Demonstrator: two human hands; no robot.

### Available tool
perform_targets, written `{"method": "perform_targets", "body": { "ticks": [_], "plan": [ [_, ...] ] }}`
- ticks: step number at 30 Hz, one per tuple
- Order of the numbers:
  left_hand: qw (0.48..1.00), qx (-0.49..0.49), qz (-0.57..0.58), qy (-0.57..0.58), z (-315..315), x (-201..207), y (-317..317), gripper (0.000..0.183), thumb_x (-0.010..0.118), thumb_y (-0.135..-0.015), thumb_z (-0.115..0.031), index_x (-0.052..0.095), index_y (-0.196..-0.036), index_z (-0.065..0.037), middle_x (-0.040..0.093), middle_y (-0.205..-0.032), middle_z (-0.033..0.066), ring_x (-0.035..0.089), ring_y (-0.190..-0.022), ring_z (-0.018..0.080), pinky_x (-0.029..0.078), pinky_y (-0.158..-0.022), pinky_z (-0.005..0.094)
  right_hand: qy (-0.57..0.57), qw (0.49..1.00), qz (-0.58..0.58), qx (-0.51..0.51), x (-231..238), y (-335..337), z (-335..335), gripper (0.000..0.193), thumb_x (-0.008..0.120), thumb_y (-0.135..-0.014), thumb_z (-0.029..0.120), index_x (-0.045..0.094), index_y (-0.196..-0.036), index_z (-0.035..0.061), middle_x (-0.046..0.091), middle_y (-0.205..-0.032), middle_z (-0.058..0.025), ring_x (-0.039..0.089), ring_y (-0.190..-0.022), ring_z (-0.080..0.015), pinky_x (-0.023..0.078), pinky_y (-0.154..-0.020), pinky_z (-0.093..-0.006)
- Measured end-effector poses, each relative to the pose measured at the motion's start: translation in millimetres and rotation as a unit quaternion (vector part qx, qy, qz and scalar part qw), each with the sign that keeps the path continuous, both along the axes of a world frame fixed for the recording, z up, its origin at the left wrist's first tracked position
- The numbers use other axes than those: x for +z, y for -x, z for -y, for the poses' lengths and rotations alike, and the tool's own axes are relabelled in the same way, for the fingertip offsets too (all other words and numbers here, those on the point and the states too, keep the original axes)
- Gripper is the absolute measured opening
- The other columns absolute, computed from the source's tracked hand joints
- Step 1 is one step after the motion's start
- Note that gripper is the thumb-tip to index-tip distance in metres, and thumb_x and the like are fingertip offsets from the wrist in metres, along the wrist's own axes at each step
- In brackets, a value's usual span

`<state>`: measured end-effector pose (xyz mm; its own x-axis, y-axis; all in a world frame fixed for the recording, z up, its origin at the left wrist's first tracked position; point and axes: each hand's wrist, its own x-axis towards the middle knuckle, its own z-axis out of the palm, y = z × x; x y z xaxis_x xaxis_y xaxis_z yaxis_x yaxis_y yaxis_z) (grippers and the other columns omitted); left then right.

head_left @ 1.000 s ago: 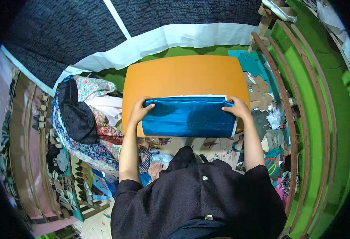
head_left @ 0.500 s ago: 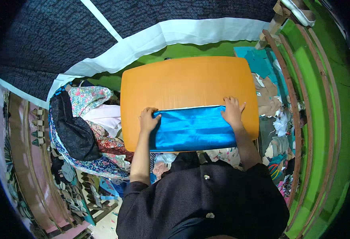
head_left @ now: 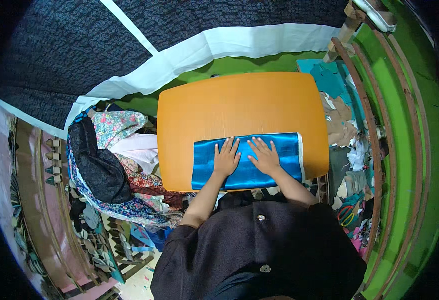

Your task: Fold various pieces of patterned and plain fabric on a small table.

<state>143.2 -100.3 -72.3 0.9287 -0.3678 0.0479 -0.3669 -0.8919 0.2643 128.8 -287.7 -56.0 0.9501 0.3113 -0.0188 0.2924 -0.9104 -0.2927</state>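
Note:
A folded piece of shiny blue cloth [head_left: 207, 165] lies along the near edge of an orange table top [head_left: 239, 105]. My left hand [head_left: 226, 158] rests flat on the cloth near its middle, fingers spread. My right hand [head_left: 265, 155] lies flat right beside it, also palm down with fingers apart. Neither hand grips anything. A thin white edge shows along the cloth's right end.
A heap of patterned and dark fabrics [head_left: 114, 165] sits to the left of the table. Cloth scraps [head_left: 344, 130] pile up on the right beside green curved rails [head_left: 404, 150]. A dark patterned sheet with a white band [head_left: 219, 45] lies beyond the table.
Both hands have slid from the cloth's two ends to its middle and now lie side by side. The view has shifted slightly.

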Motion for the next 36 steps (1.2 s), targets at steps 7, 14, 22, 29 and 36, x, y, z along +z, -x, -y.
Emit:
{"method": "perform_targets", "body": {
  "ticks": [7,14,22,29,36],
  "plan": [
    [1.0,0.006,-0.025,0.015,3.3,0.7,-6.6,0.056,0.043,-0.085,-0.04,0.029,-0.136,-0.02,0.025,-0.141,0.009,0.025,-0.13,0.0254,0.013,-0.1,0.0588,-0.003,1.0,0.005,0.016,-11.1,-6.0,9.0,0.055,0.043,-0.085,0.044,0.031,-0.134,0.0237,0.029,-0.14,-0.0005,0.028,-0.128,-0.0183,0.019,-0.103,-0.0496],
    [0.994,0.103,-0.034,-0.014,-36.9,10.3,-16.7,0.073,0.049,-0.076,-0.058,0.028,-0.136,-0.023,0.023,-0.142,0.0097,0.022,-0.131,0.0267,0.006,-0.096,0.0669,0.026,0.997,-0.003,-0.07,-11.2,-7.7,29.8,0.055,0.045,-0.084,0.046,0.032,-0.134,0.0246,0.028,-0.14,-0.0035,0.028,-0.128,-0.0201,0.018,-0.1,-0.0566],
    [0.99,0.116,-0.081,-0.006,-30.8,30.8,-40.3,0.044,0.047,-0.083,-0.041,0.046,-0.121,-0.017,0.044,-0.125,0.006,0.036,-0.121,0.0225,0.011,-0.093,0.0673,0.081,0.96,-0.054,-0.262,-0.5,-15.2,71.3,0.055,0.043,-0.085,0.049,0.03,-0.134,0.0263,0.02,-0.143,-0.0093,0.017,-0.13,-0.0348,0.01,-0.092,-0.0702],
    [0.989,-0.093,-0.113,-0.002,31.6,38.9,-77.9,0.042,0.063,-0.07,-0.033,0.057,-0.106,-0.011,0.06,-0.1,0.0082,0.055,-0.096,0.024,0.029,-0.085,0.0453,0.067,0.956,-0.067,-0.277,0.5,-16.2,67.9,0.057,0.044,-0.084,0.049,0.029,-0.135,0.0276,0.02,-0.143,-0.0088,0.014,-0.131,-0.035,0.008,-0.092,-0.0703],
    [0.955,-0.088,-0.261,-0.11,59.6,45.6,-88.7,0.028,0.065,-0.061,-0.022,0.066,-0.088,-0.016,0.061,-0.094,0.0099,0.056,-0.093,0.0258,0.03,-0.088,0.0455,0.084,0.952,-0.035,-0.294,3.4,-4.1,62.9,0.057,0.049,-0.083,0.045,0.031,-0.134,0.0276,0.024,-0.141,-0.009,0.018,-0.13,-0.0344,0.013,-0.091,-0.0704]
  ]
}}
